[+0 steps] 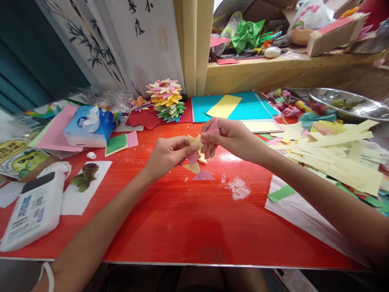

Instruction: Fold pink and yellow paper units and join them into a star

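Observation:
Both hands meet above the middle of the red table. My left hand pinches a small string of folded pieces, pale yellow and pink. Between the thumb and fingers of my right hand is a pink folded paper piece, close against the yellow one. Just below the hands lie a pale yellow folded piece and a pink folded triangle on the table. How the held pieces join is partly hidden by my fingers.
A layered paper model stands at the back. Tissue pack and white device are at left. Yellow paper strips, a metal bowl and white paper lie right. The table's front edge is near.

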Demonstrator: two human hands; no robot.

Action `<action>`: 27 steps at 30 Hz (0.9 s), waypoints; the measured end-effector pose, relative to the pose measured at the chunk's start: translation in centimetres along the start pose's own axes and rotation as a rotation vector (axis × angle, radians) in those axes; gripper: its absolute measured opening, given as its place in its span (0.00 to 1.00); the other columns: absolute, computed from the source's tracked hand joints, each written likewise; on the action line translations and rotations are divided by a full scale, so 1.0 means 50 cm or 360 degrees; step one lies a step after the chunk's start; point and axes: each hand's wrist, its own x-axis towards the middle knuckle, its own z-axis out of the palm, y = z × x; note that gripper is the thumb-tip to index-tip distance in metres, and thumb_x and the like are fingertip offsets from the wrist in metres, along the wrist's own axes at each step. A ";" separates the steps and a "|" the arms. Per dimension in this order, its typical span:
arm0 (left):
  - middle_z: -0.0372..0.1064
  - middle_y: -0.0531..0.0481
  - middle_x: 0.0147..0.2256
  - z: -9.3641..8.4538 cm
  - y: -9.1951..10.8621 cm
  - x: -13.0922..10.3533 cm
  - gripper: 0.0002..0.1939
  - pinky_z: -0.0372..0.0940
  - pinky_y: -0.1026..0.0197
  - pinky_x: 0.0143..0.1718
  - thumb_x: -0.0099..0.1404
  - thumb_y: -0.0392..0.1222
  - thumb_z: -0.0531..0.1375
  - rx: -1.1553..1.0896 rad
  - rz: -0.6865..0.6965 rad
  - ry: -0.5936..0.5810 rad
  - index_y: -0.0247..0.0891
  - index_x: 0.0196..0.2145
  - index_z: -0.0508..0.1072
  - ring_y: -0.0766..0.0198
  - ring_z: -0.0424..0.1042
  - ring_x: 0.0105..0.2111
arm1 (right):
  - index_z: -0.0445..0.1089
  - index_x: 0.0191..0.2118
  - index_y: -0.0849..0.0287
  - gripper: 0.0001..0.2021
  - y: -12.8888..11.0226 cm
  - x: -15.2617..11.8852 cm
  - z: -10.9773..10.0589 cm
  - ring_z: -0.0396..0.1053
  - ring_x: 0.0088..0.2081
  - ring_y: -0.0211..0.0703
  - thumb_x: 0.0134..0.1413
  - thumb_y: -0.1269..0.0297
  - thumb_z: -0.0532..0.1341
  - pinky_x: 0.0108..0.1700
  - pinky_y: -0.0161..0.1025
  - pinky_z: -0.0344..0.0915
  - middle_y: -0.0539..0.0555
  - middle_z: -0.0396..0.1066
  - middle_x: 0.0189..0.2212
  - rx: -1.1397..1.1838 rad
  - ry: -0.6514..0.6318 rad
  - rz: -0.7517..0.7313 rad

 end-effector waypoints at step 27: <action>0.71 0.54 0.23 0.006 0.001 -0.015 0.09 0.59 0.69 0.21 0.60 0.43 0.55 0.0694 0.0516 0.0453 0.40 0.33 0.73 0.73 0.65 0.20 | 0.63 0.38 0.60 0.08 -0.032 -0.013 -0.009 0.66 0.28 0.34 0.57 0.64 0.50 0.30 0.34 0.61 0.50 0.69 0.27 -0.0889 0.0093 -0.0333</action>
